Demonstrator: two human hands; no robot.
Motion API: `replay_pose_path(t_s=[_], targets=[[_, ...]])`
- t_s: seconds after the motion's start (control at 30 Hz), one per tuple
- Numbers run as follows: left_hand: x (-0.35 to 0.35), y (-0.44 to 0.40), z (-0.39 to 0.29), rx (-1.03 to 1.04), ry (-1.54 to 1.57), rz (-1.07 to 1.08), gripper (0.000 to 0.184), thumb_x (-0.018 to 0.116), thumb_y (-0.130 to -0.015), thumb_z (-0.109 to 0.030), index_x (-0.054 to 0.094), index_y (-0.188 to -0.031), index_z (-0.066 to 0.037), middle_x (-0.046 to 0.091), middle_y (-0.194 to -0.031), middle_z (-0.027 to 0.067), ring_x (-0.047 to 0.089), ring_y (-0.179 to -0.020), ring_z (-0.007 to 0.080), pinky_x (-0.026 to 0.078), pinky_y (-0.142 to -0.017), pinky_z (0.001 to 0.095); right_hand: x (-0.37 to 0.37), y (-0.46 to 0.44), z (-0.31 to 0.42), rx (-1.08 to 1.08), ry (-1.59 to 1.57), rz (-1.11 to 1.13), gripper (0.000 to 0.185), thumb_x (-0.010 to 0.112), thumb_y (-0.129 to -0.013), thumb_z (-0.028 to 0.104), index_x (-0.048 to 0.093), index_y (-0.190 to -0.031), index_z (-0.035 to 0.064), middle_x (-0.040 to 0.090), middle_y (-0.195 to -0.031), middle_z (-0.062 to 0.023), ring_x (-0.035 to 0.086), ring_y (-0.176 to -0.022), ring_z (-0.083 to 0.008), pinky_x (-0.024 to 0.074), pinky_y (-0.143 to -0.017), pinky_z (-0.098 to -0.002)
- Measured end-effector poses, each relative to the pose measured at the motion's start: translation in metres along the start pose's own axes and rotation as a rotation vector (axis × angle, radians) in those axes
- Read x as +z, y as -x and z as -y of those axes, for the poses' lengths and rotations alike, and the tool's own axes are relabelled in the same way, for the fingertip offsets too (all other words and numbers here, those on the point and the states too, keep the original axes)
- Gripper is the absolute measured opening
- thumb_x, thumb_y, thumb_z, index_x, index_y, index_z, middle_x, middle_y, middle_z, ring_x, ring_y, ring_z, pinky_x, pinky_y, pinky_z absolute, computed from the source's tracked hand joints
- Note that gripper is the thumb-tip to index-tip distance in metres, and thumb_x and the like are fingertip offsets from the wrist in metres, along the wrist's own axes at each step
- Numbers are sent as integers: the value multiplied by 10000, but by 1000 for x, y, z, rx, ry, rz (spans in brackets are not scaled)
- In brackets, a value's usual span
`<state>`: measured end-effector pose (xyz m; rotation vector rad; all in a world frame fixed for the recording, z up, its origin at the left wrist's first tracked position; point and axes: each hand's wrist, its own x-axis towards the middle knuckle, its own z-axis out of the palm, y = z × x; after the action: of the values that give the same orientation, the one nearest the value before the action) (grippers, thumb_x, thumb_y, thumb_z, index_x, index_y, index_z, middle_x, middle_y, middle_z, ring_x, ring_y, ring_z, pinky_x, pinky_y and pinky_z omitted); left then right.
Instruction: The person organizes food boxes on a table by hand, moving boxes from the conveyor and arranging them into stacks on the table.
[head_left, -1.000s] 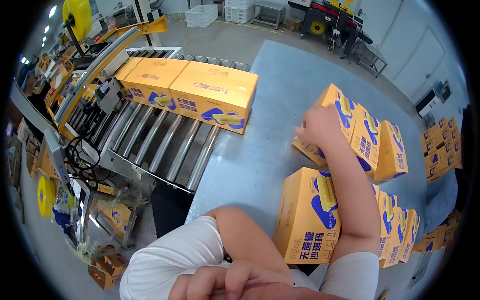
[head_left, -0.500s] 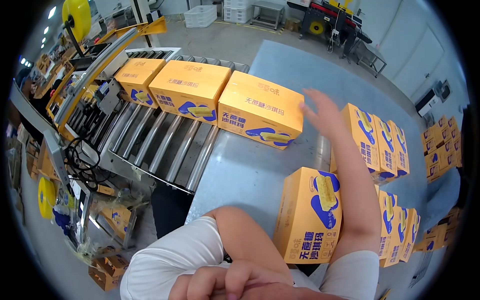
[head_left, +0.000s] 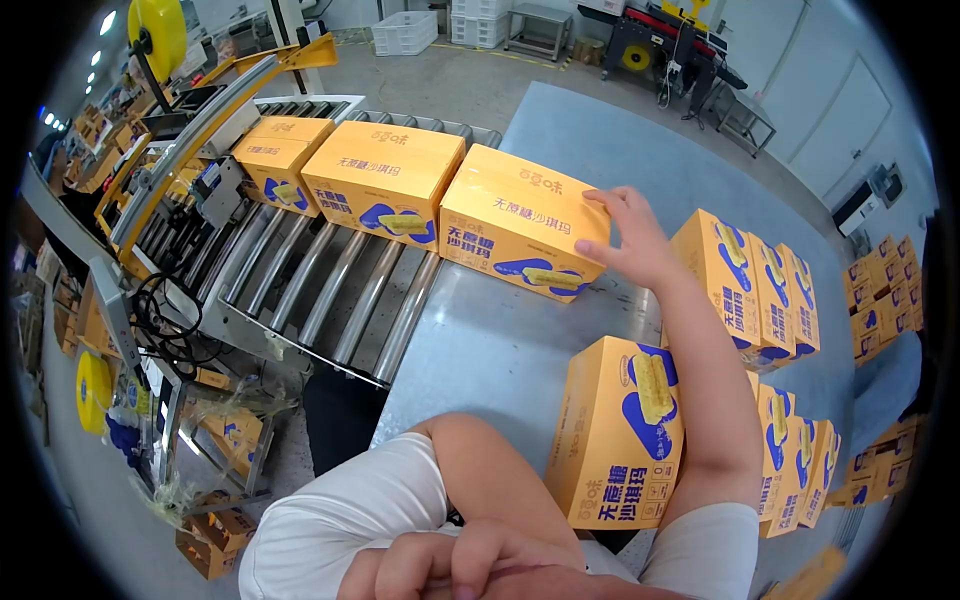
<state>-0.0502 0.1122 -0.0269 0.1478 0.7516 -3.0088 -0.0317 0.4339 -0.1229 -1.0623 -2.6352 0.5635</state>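
At twelve o'clock I see the right hand [head_left: 637, 240], fingers spread, touching an orange-yellow, oblong cardboard carton [head_left: 522, 218], probably stiff, best held by opposite ends. Left hand [head_left: 450, 568] is curled; its grasp I cannot tell.

The table [head_left: 610, 140] (smooth, blue-grey) carries several yellow boxes [head_left: 620, 435].

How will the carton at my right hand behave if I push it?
The carton should stay stiff: its faces look flat and edges straight. It would probably slide rather than tip, lying long and low on the smooth-looking table.
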Motion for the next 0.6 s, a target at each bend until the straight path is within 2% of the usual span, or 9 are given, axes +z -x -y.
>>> replay_pose_path(t_s=[0.1,0.3,0.4,0.6], targets=[[-3,1,-2,-1,19,15,204,544,-1052,-266,650,-1222,-229,651,-1191,-108,563,-1117,45,374,-902,286,17,8,-4,-184,175,-61,949,831,-721,609,524,-1505,172,386,-1521,-210,393,-1444,-389,384,-1168,-484],[-2,3,-1,1,-2,12,192,548,-1049,-263,655,-1204,-227,655,-1171,-116,566,-1108,40,371,-893,279,-1,0,-13,-27,-57,59,1114,901,-617,577,454,-1558,180,343,-1584,-236,346,-1472,-422,347,-1193,-511],[-3,4,-1,-11,-8,13,182,553,-1046,-262,657,-1191,-225,657,-1160,-118,568,-1100,39,372,-888,278,10,4,-13,-140,78,66,1169,915,-581,511,409,-1588,200,314,-1612,-237,346,-1476,-424,327,-1203,-517],[-5,3,-4,-28,-20,5,163,562,-1041,-259,661,-1165,-222,660,-1137,-120,574,-1084,36,372,-879,275,9,-5,-43,-200,-68,-24,1219,893,-506,384,377,-1606,281,325,-1611,-207,335,-1477,-444,321,-1198,-514]])
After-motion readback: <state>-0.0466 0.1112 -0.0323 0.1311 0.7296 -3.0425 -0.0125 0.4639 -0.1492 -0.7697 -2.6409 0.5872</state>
